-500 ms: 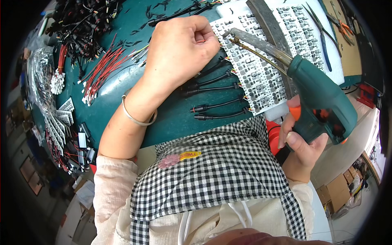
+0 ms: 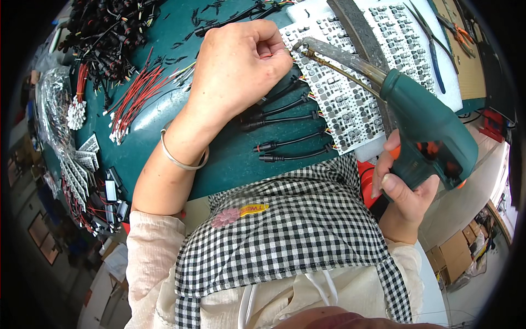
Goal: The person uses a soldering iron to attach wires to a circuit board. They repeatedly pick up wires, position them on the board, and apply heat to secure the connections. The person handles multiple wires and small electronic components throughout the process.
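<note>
My left hand (image 2: 235, 68) is closed in a pinch at the near left edge of a white circuit board panel (image 2: 350, 118). A sliver of red wire (image 2: 265, 55) shows between its fingers; the fingertips are mostly hidden behind the hand. My right hand (image 2: 405, 189) grips a green soldering gun (image 2: 430, 129) by its handle, index finger by the orange trigger. The gun's tip points left, over the board, close to my left fingertips. Several black connector cables (image 2: 290, 117) run from the panel's left edge, their coloured wires meeting the board.
A dark bar (image 2: 359, 33) lies across the panels. Pliers (image 2: 433, 52) and orange-handled cutters (image 2: 460, 35) lie at the far right. Red wires with white plugs (image 2: 134, 101) spread left on the green table (image 2: 224, 175). A heap of black connectors (image 2: 109, 33) sits far left.
The soldering gun has shifted slightly left and up, its tip nearer my left fingers. My left hand has moved a little left, still pinched.
</note>
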Available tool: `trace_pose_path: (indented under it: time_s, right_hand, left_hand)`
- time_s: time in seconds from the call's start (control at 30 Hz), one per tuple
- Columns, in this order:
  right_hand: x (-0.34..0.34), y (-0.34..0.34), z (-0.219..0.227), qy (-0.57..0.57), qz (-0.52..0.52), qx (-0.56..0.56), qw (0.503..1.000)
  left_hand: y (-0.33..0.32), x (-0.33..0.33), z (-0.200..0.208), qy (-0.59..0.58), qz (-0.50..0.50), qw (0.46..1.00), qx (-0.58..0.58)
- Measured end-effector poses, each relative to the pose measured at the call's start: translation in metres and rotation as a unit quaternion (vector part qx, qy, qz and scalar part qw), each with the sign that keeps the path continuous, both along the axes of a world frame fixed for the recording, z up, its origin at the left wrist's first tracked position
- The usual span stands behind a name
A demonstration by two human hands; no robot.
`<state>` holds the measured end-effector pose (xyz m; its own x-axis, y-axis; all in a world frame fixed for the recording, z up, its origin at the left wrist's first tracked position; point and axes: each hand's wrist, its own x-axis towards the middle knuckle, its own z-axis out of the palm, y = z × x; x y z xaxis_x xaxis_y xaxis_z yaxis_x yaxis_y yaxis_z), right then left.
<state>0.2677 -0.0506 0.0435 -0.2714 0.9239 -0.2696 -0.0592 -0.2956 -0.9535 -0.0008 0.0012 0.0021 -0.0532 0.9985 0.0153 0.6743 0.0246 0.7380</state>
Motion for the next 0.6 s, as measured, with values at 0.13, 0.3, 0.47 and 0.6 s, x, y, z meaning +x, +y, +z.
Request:
trace_pose_path:
  time_s: [0.13,0.3,0.47,0.6]
  right_hand:
    - [-0.0026,-0.0002,0.0006,0.001,0.000,0.001,1.000]
    - [-0.0025,-0.0011,0.0016,-0.003,-0.008,-0.015,1.000]
    - [-0.0066,-0.0045,0.0038,-0.014,-0.024,-0.021,0.999]
    - [-0.0076,-0.0052,0.0043,-0.029,-0.036,-0.013,0.999]
  left_hand:
    - [0.0002,0.0006,-0.0003,0.007,0.001,1.000,0.004]
    - [0.0003,0.0020,0.0004,0.016,0.002,1.000,0.010]
    - [0.0003,0.0028,0.0007,0.027,0.007,1.000,0.014]
    - [0.0009,0.0033,0.0002,0.028,0.005,0.999,0.016]
